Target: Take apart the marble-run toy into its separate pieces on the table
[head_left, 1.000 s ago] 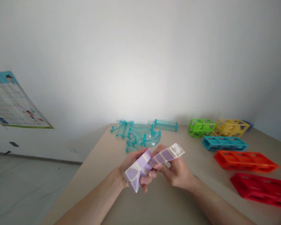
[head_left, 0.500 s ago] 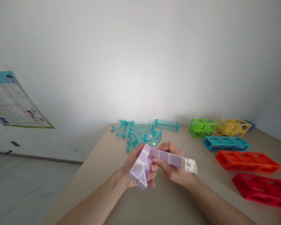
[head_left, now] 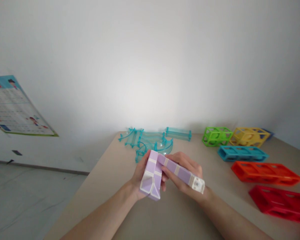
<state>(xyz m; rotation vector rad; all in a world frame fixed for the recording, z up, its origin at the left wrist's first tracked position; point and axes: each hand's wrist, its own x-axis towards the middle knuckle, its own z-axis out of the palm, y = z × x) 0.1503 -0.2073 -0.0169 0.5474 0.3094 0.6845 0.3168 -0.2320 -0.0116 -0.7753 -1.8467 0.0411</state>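
Note:
Both my hands hold a purple and white twisting snake puzzle (head_left: 165, 171) above the beige table (head_left: 180, 213). My left hand (head_left: 140, 176) is closed round the folded lower end, which points down toward me. My right hand (head_left: 187, 173) grips the long straight section, whose white end cap points right and toward me. The two sections meet at a sharp bend near my fingertips.
Clear teal track pieces (head_left: 150, 141) lie at the table's far edge. On the right lie open-frame blocks: green (head_left: 216, 135), yellow (head_left: 250, 136), teal (head_left: 241, 154), orange (head_left: 265, 171) and red (head_left: 282, 203). A poster (head_left: 12, 110) leans on the wall at left, above the floor.
My right hand has swung the straight section from pointing up and right to angling down toward me, folding it closer to the part in my left hand.

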